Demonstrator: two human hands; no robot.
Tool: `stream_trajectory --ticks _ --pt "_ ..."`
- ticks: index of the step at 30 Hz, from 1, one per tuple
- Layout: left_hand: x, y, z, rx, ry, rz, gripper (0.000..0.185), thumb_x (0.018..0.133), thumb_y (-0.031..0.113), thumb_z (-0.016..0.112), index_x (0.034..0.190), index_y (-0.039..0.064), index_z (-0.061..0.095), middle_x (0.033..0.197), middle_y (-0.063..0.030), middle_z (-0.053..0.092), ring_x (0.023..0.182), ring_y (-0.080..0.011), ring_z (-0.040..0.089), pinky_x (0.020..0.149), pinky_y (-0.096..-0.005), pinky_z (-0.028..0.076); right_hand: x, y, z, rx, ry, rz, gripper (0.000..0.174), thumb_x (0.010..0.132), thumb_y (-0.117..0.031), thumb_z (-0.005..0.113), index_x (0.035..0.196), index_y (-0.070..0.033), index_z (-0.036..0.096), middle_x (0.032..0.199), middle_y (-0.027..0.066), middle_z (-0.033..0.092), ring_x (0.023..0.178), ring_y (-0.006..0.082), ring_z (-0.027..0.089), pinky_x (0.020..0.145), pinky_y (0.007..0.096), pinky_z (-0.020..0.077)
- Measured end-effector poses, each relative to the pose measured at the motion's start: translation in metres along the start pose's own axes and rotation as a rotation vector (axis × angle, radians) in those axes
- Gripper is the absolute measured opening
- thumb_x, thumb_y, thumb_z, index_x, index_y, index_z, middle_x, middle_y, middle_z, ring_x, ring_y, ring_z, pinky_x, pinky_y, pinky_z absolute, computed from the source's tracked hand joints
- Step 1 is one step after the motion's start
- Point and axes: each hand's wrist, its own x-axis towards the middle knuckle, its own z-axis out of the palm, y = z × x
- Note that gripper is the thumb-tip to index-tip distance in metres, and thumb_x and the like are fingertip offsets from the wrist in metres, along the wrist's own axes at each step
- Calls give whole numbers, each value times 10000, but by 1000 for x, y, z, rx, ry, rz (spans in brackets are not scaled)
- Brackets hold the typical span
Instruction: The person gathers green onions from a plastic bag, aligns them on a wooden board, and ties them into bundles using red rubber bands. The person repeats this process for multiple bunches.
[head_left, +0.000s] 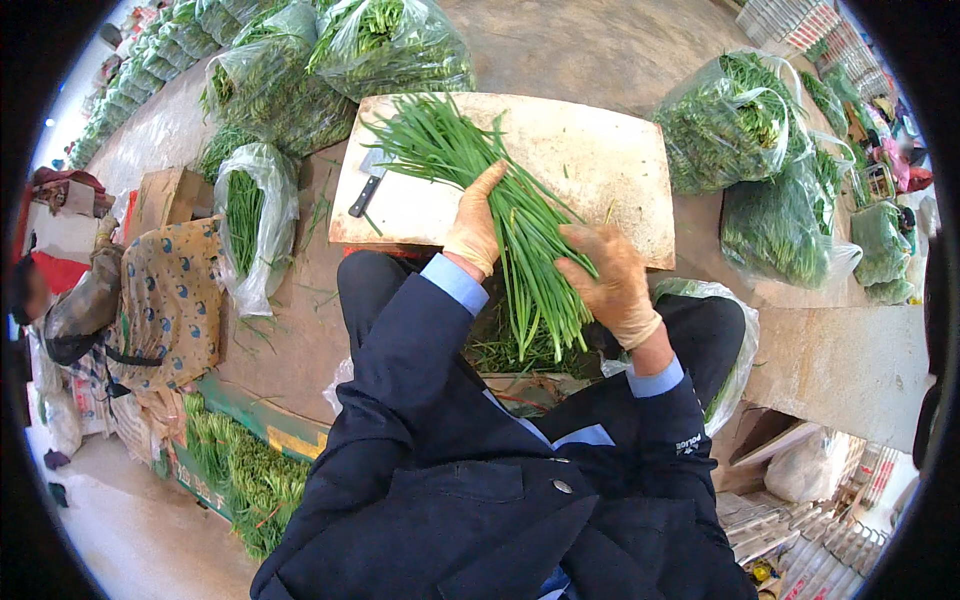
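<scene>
A large bunch of long green garlic chives (517, 225) slants above the near side of a pale board (615, 165). Around its middle, my left hand (478, 221), in a thin rubber glove, grips the bunch with the thumb on top. My right hand (615, 277), gloved too, is closed around the right edge near the lower stalk ends. A cleaver with a black handle (364, 196) lies on the board's left part, its blade partly hidden under the leaf tips. Loose green trimmings (487, 352) show below the bunch, between my legs.
Clear bags of greens stand behind left (281, 90) and right (724, 127) of the board. An open bag of chives (246, 217) is at the left. A person in a patterned apron (169, 300) sits farther left. More bundled greens (255, 472) lie lower left; crates (795, 540) lower right.
</scene>
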Motion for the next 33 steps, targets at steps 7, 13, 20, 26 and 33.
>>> stream_trajectory --ticks 7,13,20,26,33 --pt "-5 -34 4 101 -78 -136 276 1028 252 734 1252 92 721 1124 -74 774 1019 -243 731 930 -403 598 24 9 16 -69 -248 -10 262 972 -225 711 1214 -123 709 1062 125 685 1007 363 674 865 484 534" --pt "3 -43 -4 113 -43 -253 257 1007 264 773 1205 103 745 1079 -73 779 942 -234 739 870 -410 621 15 37 19 30 -148 -27 112 952 -173 736 1015 -85 703 972 131 695 936 370 680 837 491 538" --pt "0 -30 -14 105 -58 -251 218 1024 253 747 1165 89 728 1025 -73 776 877 -256 763 796 -447 662 -30 134 -32 -600 71 557 542 897 -84 755 1411 21 619 1199 213 750 1162 385 705 1015 483 562" --pt "-6 -33 -1 98 -77 -271 236 1011 237 765 1193 93 724 1028 -68 773 891 -257 763 827 -437 659 -56 113 10 489 -357 799 833 1035 -406 734 1613 88 394 1548 266 583 1447 357 543 1199 411 429" --pt "-4 -64 13 213 -65 -150 283 987 175 783 1246 80 719 1121 -52 746 960 -208 710 864 -378 592 -47 61 59 931 -258 558 877 945 -399 829 1597 28 428 1491 174 605 1356 255 562 1170 392 444"
